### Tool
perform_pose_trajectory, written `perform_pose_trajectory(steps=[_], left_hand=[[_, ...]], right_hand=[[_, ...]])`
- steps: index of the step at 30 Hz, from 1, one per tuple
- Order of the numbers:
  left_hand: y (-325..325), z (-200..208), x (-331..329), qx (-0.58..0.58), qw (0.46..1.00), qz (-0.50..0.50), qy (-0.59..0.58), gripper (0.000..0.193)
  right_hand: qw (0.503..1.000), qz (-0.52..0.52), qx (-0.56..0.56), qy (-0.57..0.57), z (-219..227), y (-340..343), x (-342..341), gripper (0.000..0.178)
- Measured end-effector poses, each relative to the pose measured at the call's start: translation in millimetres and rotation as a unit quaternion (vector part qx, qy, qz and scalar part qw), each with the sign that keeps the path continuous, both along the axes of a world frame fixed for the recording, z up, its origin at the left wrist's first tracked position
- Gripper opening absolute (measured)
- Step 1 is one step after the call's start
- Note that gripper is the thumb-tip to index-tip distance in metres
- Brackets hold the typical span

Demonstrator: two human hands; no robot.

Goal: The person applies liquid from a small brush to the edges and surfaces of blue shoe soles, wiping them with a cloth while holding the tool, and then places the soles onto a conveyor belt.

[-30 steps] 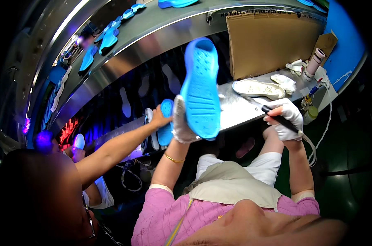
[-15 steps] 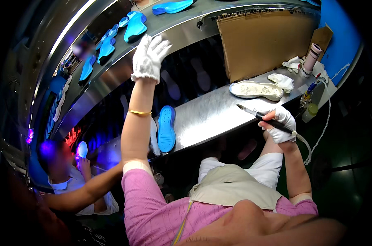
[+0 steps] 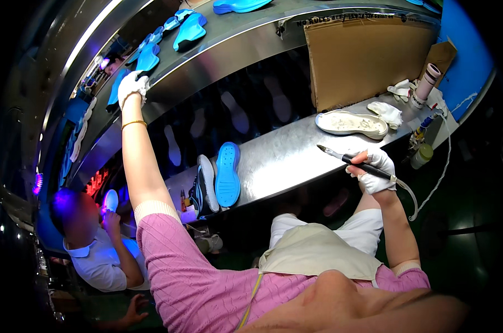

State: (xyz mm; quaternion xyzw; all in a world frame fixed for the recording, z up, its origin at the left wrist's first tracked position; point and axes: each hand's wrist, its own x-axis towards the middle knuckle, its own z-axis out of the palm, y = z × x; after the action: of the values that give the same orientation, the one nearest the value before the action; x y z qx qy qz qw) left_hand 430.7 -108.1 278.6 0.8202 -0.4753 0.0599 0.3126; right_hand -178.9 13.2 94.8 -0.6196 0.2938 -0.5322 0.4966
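Observation:
My left hand (image 3: 134, 89), in a white glove, reaches far left to the conveyor edge beside a blue shoe sole (image 3: 117, 87). Its fingers bend down out of sight, so whether they grip the sole cannot be made out. My right hand (image 3: 378, 169), in a fingertip-less white glove, is closed around a black-handled brush (image 3: 368, 166) with a pale hose at its back end. The brush tip hangs over the metal shelf (image 3: 273, 161). On that shelf lie a blue sole (image 3: 227, 175), a dark shoe with a grey sole (image 3: 205, 186) and a white sole (image 3: 351, 123).
More blue soles (image 3: 189, 32) sit along the conveyor (image 3: 218, 30). A cardboard sheet (image 3: 368, 61) stands behind the shelf, with a pink tumbler (image 3: 426, 86) and crumpled white gloves (image 3: 385, 112) at right. A co-worker (image 3: 96, 238) sits at left, holding a lit sole.
My left hand has swung left and down along the conveyor edge to a blue sole. The dark shoe has come into view. A co-worker's arm at lower left has drawn back. My right hand barely moved.

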Motion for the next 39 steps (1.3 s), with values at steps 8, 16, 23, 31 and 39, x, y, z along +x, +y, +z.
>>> perform_pose_trajectory(steps=[8, 16, 23, 31, 39], left_hand=[[41.3, -11.8, -54.0, -0.172, 0.965, -0.026, -0.196, 0.041], [159.2, 77.6, -159.4, -0.561, 0.747, -0.249, 0.257, 0.059], [126.8, -27.0, -214.4, -0.083, 0.461, -0.572, 0.673, 0.049], [137.2, -222.8, -359.0, 0.012, 0.199, -0.297, 0.934, 0.064], [198.8, -235.2, -366.6, 0.053, 0.298, -0.26, 0.917, 0.105]], right_hand=[[0.998, 0.003, 0.014, 0.058, 7.0, 3.8, 8.4, 0.014], [0.999, -0.019, 0.017, 0.024, 3.8, 1.7, 1.2, 0.02], [0.999, -0.048, 0.005, 0.021, 11.4, 7.8, 2.3, 0.019], [0.997, -0.046, 0.01, 0.064, 7.5, 7.4, -17.3, 0.017], [0.991, -0.013, 0.119, 0.06, -5.5, 11.8, -10.2, 0.023]])
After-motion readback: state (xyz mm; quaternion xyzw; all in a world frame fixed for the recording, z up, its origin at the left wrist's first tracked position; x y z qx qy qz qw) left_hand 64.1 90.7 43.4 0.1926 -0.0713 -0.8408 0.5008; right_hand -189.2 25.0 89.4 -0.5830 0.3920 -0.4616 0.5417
